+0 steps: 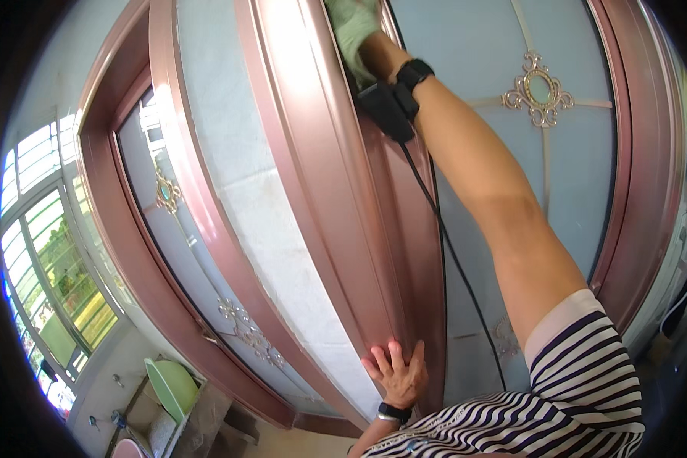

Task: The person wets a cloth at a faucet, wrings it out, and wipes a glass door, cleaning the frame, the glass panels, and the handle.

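High on a pinkish metallic door frame (pixel 343 189), my right hand (pixel 358 34) presses a pale green cloth (pixel 352 26) against the frame's edge. The top of that hand is covered by the cloth or cut off by the picture's rim. A black device (pixel 389 109) is strapped at the right wrist, and a black cable (pixel 464 263) hangs from it. Lower down, my left hand (pixel 401 375) rests with fingers spread on the same frame and holds nothing. A black band circles the left wrist.
Right of the frame is a frosted glass door panel (pixel 492 34) with metal ornaments. A second framed glass door (pixel 177 235) stands to the left. At lower left, a green basin (pixel 172 389) leans in a sink (pixel 197 423) beneath a barred window (pixel 63 269).
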Demonstrator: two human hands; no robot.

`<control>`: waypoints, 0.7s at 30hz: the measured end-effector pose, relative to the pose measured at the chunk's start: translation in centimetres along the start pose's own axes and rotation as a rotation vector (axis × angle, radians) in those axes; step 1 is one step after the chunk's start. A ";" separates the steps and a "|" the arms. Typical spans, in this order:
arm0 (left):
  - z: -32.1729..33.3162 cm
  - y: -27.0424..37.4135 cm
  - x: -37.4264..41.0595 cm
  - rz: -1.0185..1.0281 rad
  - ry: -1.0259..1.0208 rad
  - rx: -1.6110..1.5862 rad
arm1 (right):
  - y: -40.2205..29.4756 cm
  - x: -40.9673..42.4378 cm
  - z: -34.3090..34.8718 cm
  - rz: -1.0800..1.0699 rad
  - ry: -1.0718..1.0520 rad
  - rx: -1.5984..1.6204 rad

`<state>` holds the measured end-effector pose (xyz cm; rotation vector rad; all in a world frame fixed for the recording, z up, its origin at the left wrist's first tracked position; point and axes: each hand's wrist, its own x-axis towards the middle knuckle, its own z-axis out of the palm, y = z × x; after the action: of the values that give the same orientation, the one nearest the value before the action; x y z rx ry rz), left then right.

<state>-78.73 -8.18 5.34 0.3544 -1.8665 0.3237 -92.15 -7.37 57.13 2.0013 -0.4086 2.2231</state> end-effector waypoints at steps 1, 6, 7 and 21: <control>0.2 0.0 0.2 -0.004 0.001 -0.002 | 0.5 -0.4 -0.2 0.015 0.009 -0.083; 0.1 -1.2 -0.8 -0.022 -0.020 -0.057 | 3.8 -9.3 -2.6 0.190 -0.037 -0.782; 0.5 -0.7 -0.2 -0.010 -0.007 -0.101 | 3.2 -12.3 -3.1 0.258 -0.078 -0.878; -1.2 -2.9 -0.5 0.100 -0.082 -0.357 | 0.5 -36.7 -4.6 0.881 -0.367 -1.316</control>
<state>-76.37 -10.34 5.36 0.0308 -1.9811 0.0393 -92.41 -3.30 20.41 1.4218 -2.3245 0.9981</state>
